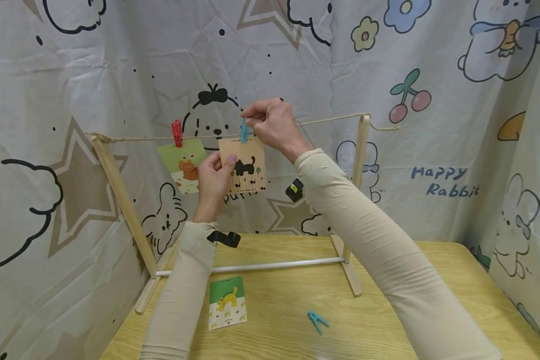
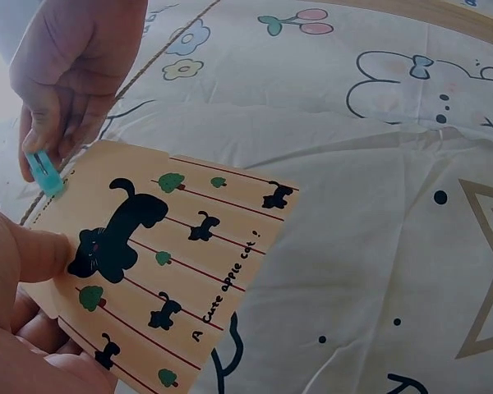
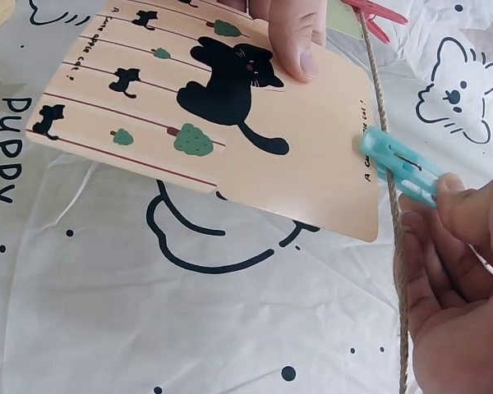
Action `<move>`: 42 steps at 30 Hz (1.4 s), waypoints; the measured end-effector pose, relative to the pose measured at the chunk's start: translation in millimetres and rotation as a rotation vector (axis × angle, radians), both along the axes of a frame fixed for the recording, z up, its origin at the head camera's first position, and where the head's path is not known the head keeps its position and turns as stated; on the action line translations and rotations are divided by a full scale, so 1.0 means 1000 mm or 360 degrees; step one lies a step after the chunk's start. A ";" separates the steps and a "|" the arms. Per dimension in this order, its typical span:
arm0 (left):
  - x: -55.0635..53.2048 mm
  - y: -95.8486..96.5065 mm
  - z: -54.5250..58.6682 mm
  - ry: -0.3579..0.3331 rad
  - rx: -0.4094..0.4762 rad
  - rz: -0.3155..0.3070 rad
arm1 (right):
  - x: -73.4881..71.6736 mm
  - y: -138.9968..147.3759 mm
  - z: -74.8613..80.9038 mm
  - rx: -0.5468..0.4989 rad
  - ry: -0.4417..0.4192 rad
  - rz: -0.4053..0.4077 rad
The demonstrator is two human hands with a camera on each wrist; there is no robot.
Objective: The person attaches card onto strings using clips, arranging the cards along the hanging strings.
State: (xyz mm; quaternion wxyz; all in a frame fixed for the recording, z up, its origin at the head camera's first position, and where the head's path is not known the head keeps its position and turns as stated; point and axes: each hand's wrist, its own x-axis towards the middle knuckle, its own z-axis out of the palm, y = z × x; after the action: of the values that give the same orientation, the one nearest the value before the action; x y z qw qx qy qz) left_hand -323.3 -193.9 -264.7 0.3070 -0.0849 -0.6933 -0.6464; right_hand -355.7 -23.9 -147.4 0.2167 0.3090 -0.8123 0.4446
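My left hand (image 1: 213, 181) pinches the left edge of a peach card (image 1: 254, 176) printed with black cats, thumb on its front. Above it my right hand (image 1: 274, 122) pinches the handles of a light blue clothespin (image 1: 244, 131). In the right wrist view the tip of this clothespin (image 3: 398, 164) lies over the card's top edge and the twine (image 3: 386, 135). Just left, a red clothespin (image 1: 177, 133) holds a green bear card (image 1: 167, 152) on the same twine; my left hand partly covers that card.
A wooden frame (image 1: 360, 160) with a white crossbar (image 1: 274, 265) carries the twine and stands on the wooden table (image 1: 279, 300). On the table lie a green and white leopard card (image 1: 227, 304) and another blue clothespin (image 1: 318, 321). A patterned curtain hangs behind.
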 end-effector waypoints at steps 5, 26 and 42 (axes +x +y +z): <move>0.000 0.000 0.001 -0.0014 -0.0016 -0.0013 | -0.001 0.001 0.001 0.0157 -0.0048 -0.0029; -0.001 -0.003 -0.001 0.0078 0.0044 -0.0099 | 0.002 0.004 0.004 0.0226 0.0019 -0.0022; 0.002 -0.005 -0.020 -0.0031 -0.0083 -0.0070 | 0.023 0.018 -0.002 -0.0109 0.0138 0.0051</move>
State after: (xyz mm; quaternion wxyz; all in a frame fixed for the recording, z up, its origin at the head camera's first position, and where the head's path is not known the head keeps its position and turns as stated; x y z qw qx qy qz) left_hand -321.7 -199.2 -284.8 0.2837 -0.1016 -0.7109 -0.6354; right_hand -333.1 -6.1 -149.2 0.2549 0.3334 -0.7814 0.4618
